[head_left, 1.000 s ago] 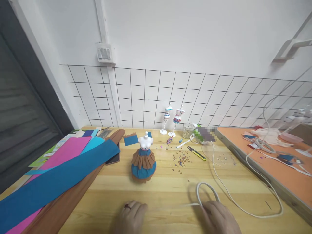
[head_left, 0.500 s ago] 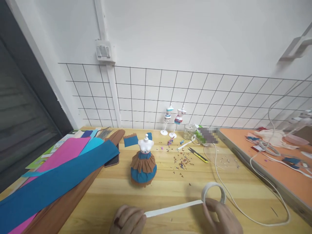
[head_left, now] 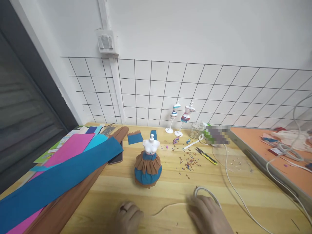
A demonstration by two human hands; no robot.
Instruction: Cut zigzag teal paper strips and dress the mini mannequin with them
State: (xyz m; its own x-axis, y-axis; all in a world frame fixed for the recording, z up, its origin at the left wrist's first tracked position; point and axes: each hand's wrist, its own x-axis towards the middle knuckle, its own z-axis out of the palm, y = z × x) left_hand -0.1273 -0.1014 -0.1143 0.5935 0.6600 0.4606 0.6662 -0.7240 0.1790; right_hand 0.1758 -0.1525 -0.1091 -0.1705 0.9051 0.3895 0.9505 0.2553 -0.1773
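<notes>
A roll of white tape (head_left: 214, 196) is in my right hand (head_left: 208, 213), which grips it at its near left side; motion blurs the fingers. A narrow strip of tape (head_left: 169, 205) runs leftward from the roll, seen nearly edge-on. Its visible end stops a little short of my left hand (head_left: 129, 217). The left fingers are curled and closed, with a dark ring on one; whether they pinch anything is hidden. Beyond the hands stands a small white dress form (head_left: 151, 147) wearing a blue and brown layered skirt (head_left: 148, 169).
Blue cloth (head_left: 73, 174), pink cloth (head_left: 69, 148) and brown cloth (head_left: 80, 191) lie at left, partly over a phone (head_left: 116, 156). Cloth scraps (head_left: 190, 162), a yellow-handled cutting tool (head_left: 206, 156), a glass jar (head_left: 197, 129) and two small mannequins (head_left: 173, 115) are behind. A white cable (head_left: 234, 185) crosses the right.
The tape strip went from broad and taut to thin and slightly curved. My right hand has turned over the roll, which now leans lower. The view has shifted a little.
</notes>
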